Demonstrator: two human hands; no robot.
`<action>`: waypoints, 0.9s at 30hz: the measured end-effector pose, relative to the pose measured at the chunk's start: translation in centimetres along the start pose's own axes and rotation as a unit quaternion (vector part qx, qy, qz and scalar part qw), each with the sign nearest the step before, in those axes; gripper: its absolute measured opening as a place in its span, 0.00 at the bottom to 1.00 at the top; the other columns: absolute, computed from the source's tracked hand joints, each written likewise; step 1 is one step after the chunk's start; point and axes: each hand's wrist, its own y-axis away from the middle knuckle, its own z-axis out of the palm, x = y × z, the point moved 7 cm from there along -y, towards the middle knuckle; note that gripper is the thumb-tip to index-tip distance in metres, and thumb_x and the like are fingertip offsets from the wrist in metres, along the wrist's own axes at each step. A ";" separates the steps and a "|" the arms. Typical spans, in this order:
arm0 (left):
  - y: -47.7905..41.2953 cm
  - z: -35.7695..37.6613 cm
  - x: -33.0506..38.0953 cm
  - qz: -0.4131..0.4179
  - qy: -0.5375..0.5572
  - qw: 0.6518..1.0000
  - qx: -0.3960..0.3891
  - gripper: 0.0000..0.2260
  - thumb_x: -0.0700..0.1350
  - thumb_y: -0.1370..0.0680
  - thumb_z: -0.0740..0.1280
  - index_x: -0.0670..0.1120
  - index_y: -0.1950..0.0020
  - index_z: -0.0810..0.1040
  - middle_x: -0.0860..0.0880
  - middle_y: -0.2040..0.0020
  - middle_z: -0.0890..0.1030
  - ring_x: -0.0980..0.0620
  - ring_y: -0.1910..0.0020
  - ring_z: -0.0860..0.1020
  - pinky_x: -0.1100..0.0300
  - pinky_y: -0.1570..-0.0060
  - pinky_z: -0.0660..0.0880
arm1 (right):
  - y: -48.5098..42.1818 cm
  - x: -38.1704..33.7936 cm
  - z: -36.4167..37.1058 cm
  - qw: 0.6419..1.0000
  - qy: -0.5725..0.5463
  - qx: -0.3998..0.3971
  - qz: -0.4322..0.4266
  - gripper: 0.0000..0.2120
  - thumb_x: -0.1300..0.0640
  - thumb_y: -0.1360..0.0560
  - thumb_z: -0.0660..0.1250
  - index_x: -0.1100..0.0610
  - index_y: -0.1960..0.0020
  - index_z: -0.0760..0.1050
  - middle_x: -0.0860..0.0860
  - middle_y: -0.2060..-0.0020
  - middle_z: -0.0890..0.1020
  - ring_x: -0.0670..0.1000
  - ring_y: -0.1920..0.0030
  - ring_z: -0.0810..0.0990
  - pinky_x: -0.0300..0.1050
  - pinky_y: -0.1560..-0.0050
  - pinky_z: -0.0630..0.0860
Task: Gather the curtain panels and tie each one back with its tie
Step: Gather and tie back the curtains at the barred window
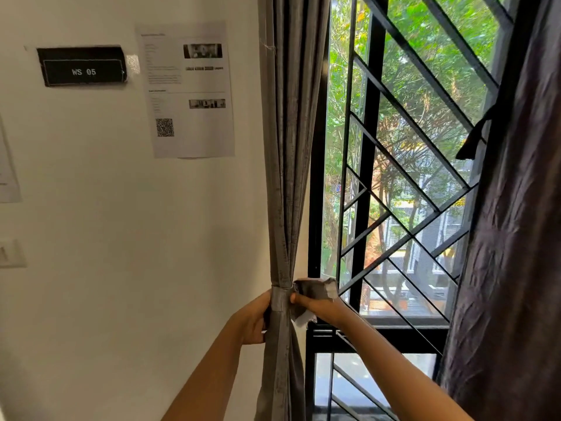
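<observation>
**Left curtain: tie-back at the waist**

The left curtain (291, 177) hangs gathered into a narrow column against the left edge of the window. The tie (280, 299) is banded round it low down.

Handling: the cloth looks soft, limp and fairly heavy. The folds will likely spread if released, so take hold at the band, not above it.

The left hand (252, 319) clamps the bundle at the band from the wall side. The right hand (312, 303) pinches the tie's loose ends just beside it.

Not visible: the fastening, the back of the band, the left fingertips behind the cloth, and any wall hook. The rail and hem are cut off.

The right curtain (516, 253) hangs loose. A dark strip (473, 141) beside it may be its tie, but this cannot be confirmed.
</observation>
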 end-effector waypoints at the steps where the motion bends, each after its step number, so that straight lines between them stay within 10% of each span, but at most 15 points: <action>1: -0.2 0.0 0.0 0.016 0.002 1.000 0.009 0.28 0.62 0.25 0.64 0.37 0.45 0.80 0.42 0.59 0.82 0.45 0.61 0.80 0.51 0.56 0.79 | -0.1 -0.4 -0.4 1.000 0.009 0.013 -0.013 0.06 0.59 0.23 0.67 0.60 0.49 0.78 0.51 0.58 0.81 0.39 0.58 0.80 0.32 0.52 0.76; 8: -0.6 -0.4 0.5 0.067 -0.034 0.996 0.041 0.40 0.73 0.30 0.49 0.42 0.43 0.78 0.40 0.47 0.80 0.39 0.43 0.78 0.47 0.44 0.77 | -0.9 -1.7 -2.0 0.994 0.071 0.076 -0.045 0.04 0.64 0.31 0.73 0.64 0.57 0.81 0.51 0.64 0.81 0.40 0.64 0.78 0.27 0.60 0.72; 14: 1.0 0.7 2.1 0.258 -0.254 0.931 0.034 0.28 0.66 0.34 0.71 0.47 0.44 0.79 0.49 0.52 0.81 0.52 0.54 0.80 0.66 0.57 0.77 | -1.3 -1.7 -2.7 0.991 0.101 0.088 -0.023 0.08 0.63 0.32 0.75 0.61 0.56 0.77 0.44 0.66 0.77 0.38 0.65 0.76 0.27 0.64 0.72; 20: 0.7 0.7 1.7 0.294 -0.219 0.924 0.106 0.16 0.48 0.31 0.76 0.48 0.45 0.79 0.51 0.51 0.81 0.51 0.52 0.79 0.72 0.59 0.74 | -1.6 -0.6 -3.5 0.992 0.090 0.086 0.014 0.14 0.57 0.36 0.79 0.57 0.55 0.77 0.51 0.60 0.80 0.48 0.57 0.78 0.39 0.57 0.77; 24: 3.7 0.1 2.0 0.356 -0.325 0.797 0.363 0.24 0.56 0.35 0.77 0.48 0.47 0.69 0.54 0.52 0.70 0.54 0.53 0.71 0.64 0.55 0.71 | -1.4 -0.8 -4.0 0.991 0.076 0.110 0.019 0.13 0.57 0.38 0.80 0.54 0.63 0.76 0.50 0.63 0.81 0.48 0.60 0.79 0.40 0.60 0.77; 27: 5.7 3.5 1.4 0.403 -0.409 0.741 0.347 0.10 0.57 0.24 0.65 0.52 0.54 0.71 0.56 0.63 0.73 0.57 0.65 0.73 0.63 0.66 0.72 | -1.2 -0.3 -4.0 0.991 0.045 0.127 0.021 0.11 0.59 0.40 0.80 0.54 0.66 0.77 0.51 0.66 0.82 0.47 0.64 0.81 0.43 0.61 0.79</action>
